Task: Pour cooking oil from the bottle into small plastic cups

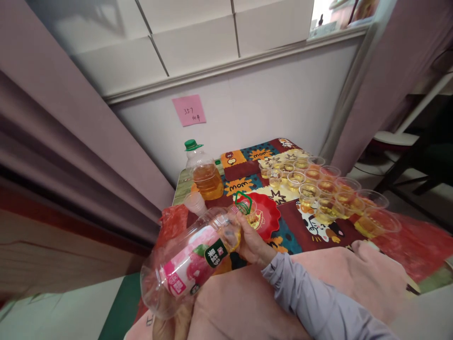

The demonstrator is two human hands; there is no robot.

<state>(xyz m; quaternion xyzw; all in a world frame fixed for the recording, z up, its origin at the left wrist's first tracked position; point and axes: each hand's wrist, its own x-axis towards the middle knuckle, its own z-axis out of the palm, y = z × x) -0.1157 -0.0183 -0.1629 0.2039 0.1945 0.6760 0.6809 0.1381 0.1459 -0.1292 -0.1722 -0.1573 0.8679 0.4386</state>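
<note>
Two mauve curtains [71, 141] flank a white wall [255, 104] that carries a pink note [189, 109]. Against the wall stands a small surface [311, 229] under a bright cartoon-print cloth. A pink cloth [240, 302] lies across the near edge.

At the far left of the surface stands a green-capped bottle [204, 174], about half full of amber liquid, with a stack of empty cups [195, 203] just in front of it. A crowd of clear cups [327, 193], each holding some amber liquid, fills the right side. A red plate [267, 215] sits in the middle.

Near and left, over the lap, a pink-labelled tilted bottle [187, 259] lies almost empty, its mouth and green ring pointing toward the plate. The left hand [173, 326], mostly cut off at the near edge, has its fingers closed under the bottle's base. The right hand [253, 243], in a grey sleeve, has its fingers [243, 223] curled shut, seemingly about a small cup [249, 211] touching the bottle's mouth above the plate's left rim.
</note>
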